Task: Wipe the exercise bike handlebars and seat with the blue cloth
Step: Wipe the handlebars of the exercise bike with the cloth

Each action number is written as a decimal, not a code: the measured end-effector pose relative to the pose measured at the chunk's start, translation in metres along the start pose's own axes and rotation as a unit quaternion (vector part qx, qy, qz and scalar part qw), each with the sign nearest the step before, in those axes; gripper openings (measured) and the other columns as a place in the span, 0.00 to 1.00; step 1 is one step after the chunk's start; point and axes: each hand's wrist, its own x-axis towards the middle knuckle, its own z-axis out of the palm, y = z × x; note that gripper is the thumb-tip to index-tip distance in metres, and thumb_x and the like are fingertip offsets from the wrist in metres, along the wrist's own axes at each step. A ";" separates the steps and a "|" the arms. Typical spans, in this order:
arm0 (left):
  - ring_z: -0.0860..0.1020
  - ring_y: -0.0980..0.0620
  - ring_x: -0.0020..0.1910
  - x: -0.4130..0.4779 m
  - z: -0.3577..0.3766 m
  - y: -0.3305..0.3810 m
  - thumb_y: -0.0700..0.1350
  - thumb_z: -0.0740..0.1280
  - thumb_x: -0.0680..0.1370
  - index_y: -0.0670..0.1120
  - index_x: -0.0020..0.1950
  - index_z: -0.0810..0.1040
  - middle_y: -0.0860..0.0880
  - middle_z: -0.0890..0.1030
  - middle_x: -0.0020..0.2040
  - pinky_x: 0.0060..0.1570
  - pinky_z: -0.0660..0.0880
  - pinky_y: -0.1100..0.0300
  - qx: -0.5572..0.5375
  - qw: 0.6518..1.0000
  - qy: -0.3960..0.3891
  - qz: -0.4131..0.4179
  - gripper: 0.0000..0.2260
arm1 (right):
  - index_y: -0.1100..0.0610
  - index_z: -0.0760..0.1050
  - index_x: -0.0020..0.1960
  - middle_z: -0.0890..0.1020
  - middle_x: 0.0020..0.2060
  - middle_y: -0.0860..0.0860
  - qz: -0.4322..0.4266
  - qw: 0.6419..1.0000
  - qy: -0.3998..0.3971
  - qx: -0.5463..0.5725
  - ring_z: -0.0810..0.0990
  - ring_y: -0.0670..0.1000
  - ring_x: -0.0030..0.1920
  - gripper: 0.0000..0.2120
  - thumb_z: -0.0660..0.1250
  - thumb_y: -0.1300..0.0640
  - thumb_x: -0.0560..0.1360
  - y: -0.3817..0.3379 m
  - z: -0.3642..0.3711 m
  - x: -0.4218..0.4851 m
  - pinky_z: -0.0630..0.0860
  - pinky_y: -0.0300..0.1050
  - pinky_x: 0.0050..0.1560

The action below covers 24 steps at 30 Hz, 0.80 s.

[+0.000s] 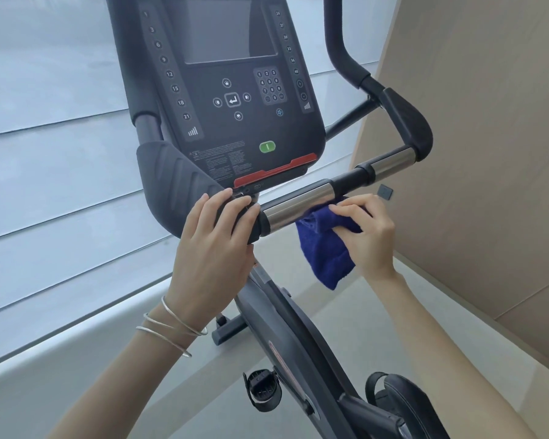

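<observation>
Both forearms are bare from the frame edge to the hands. The left wrist carries thin round silver metal bangles [171, 324]; three loops are visible, stacked loosely and crossing one another. The left hand [213, 245] and right hand [366, 236] have short-trimmed fingernails.

1 bike [286, 327]; 1 console [229, 90]; 1 handlebar [355, 177]; 2 steel grips [298, 204] [393, 161]; 1 cloth [324, 251]; 2 pedals [262, 391] [393, 400]; 2 hands: left hand [216, 236], right hand [365, 229].
</observation>
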 end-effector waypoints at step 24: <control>0.76 0.40 0.61 0.002 -0.009 -0.005 0.40 0.71 0.70 0.39 0.63 0.75 0.43 0.80 0.59 0.63 0.72 0.43 -0.023 1.000 -0.006 0.016 0.22 | 0.63 0.81 0.48 0.76 0.46 0.52 -0.110 0.991 0.052 0.062 0.76 0.52 0.46 0.08 0.64 0.65 0.74 -0.046 -0.039 0.022 0.74 0.38 0.51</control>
